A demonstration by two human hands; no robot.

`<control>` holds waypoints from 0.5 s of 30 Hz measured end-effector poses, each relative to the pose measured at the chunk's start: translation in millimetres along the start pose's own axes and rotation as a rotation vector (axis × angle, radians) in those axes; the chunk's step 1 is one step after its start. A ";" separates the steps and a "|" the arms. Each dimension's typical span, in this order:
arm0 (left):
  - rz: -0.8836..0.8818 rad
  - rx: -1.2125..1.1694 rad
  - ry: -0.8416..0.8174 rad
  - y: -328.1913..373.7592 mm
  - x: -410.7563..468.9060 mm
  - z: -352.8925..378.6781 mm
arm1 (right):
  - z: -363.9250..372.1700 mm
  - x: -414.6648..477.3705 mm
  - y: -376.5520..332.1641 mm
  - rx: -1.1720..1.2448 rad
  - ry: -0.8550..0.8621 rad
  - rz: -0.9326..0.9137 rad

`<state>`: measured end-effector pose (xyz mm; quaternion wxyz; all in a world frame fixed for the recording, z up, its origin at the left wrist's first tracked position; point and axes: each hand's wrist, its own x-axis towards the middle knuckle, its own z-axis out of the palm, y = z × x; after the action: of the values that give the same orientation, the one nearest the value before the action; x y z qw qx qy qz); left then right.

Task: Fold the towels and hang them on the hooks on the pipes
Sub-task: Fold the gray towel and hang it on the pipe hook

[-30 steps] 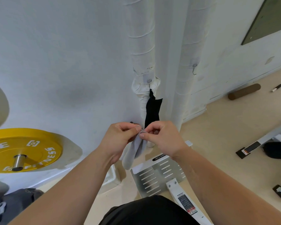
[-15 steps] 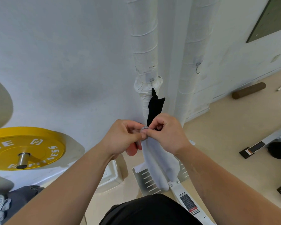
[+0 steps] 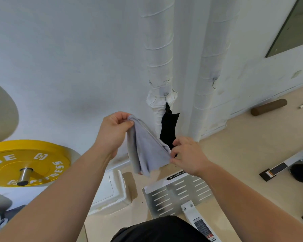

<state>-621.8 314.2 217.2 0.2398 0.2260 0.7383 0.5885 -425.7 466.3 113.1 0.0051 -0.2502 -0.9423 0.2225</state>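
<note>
A grey towel (image 3: pixel 144 151) hangs spread between my two hands in front of the wall. My left hand (image 3: pixel 114 131) pinches its upper left corner, and my right hand (image 3: pixel 187 154) pinches the opposite corner lower down. Behind it a black towel (image 3: pixel 169 128) hangs from a hook (image 3: pixel 166 94) on the left white pipe (image 3: pixel 158 49). An empty metal hook (image 3: pixel 214 83) sticks out of the right white pipe (image 3: pixel 215 49).
A yellow weight plate (image 3: pixel 24 161) on a bar sits at the left. On the floor below lie a white box (image 3: pixel 110 189) and a slotted metal machine base (image 3: pixel 178 193). A brown roller (image 3: pixel 268 107) lies by the right wall.
My hands were together pinching the bunched grey towel; they have moved apart, the left up and the right down to the right, spreading the towel open.
</note>
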 end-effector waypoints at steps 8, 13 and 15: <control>0.084 0.016 -0.038 12.4 7.6 -14.9 | -3.0 2.4 2.2 0.206 -0.045 0.013; 0.141 0.037 -0.057 23.6 12.7 2.1 | 3.0 20.8 -26.5 0.243 -0.032 -0.056; 0.155 -0.004 -0.051 27.7 15.7 6.0 | 7.9 26.5 -27.2 0.101 -0.058 -0.015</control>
<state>-629.0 334.1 241.7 0.2126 0.2968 0.7111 0.6008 -462.6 454.4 114.7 -0.0081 -0.2361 -0.9314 0.2770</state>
